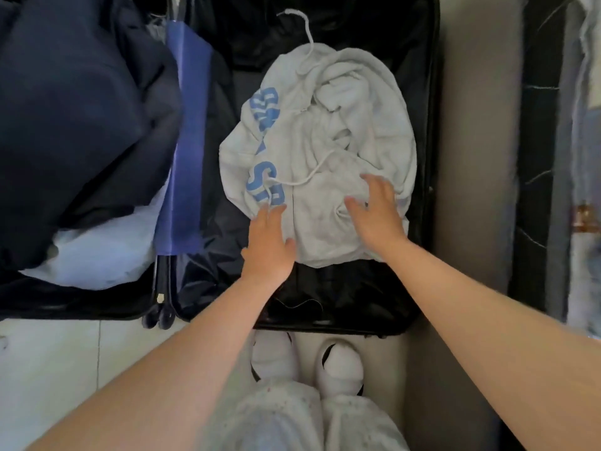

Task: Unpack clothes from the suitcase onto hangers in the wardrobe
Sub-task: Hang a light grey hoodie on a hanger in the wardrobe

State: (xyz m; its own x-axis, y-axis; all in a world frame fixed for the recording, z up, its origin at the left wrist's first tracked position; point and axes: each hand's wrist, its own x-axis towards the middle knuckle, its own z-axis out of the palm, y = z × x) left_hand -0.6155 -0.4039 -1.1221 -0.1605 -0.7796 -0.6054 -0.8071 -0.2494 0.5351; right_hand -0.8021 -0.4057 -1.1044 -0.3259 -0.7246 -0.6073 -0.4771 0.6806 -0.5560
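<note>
I'm watching the pale tiled floor (pixel 58 369) carrying an open black suitcase (pixel 351 301), which is lying under my left hand (pixel 268 242) and right hand (pixel 379 216); white slippers (pixel 341 362), possibly socks, are standing behind both wrists.

Soft even light — edges bowed (slight blur).

Large light-blue block lettering (pixel 264 187) printed on the pale grey hoodie (pixel 328 222) at frame centre, turned sideways, broken up by folds, an "S" made out at its lower left, no whole word readable.
</note>
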